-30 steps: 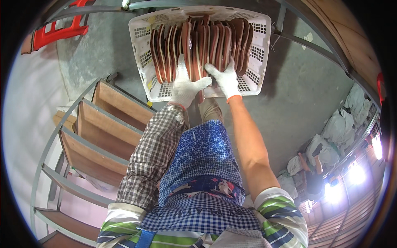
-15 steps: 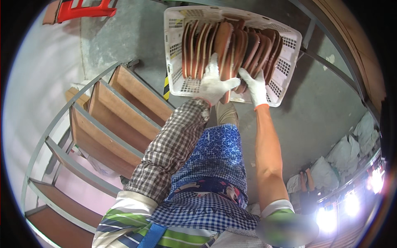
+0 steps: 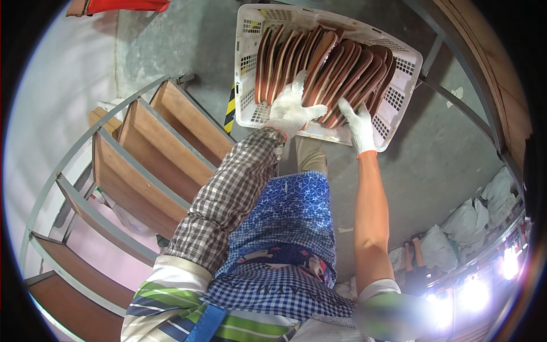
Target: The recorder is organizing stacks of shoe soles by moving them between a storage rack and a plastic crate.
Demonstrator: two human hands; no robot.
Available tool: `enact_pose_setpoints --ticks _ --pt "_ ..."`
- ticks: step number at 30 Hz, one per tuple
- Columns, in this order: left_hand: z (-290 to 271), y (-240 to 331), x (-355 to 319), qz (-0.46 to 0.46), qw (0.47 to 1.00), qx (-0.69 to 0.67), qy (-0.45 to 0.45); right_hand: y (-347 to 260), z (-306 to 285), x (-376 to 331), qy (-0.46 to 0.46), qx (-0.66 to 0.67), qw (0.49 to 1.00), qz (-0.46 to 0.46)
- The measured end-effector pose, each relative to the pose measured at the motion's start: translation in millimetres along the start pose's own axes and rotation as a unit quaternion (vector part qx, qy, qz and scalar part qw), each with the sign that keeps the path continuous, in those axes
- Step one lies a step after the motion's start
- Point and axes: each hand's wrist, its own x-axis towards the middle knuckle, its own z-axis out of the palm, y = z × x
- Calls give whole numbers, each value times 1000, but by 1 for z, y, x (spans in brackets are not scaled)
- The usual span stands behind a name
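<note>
Head cam: a bunch of flat, reddish-brown, sole-shaped pieces with pale edges [image 3: 339, 65] are lined up on edge inside a white plastic basket with gridded walls [image 3: 242, 80]. The white-gloved left hand [image 3: 292, 109] is on them, thumb stuck out sideways. The white-gloved, orange-cuffed right hand [image 3: 359, 126] touches their near ends, thumb and fingers spread. Can't tell if either grip is actually closed on any. Grey metal rack with brown wooden shelves [image 3: 142, 165] off left.
</note>
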Motion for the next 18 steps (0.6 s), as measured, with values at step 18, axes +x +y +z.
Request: enact_pose_setpoints --ticks 18 --pt "0 15 15 -1 999 -35 26 -48 13 43 114 -23 985 -125"
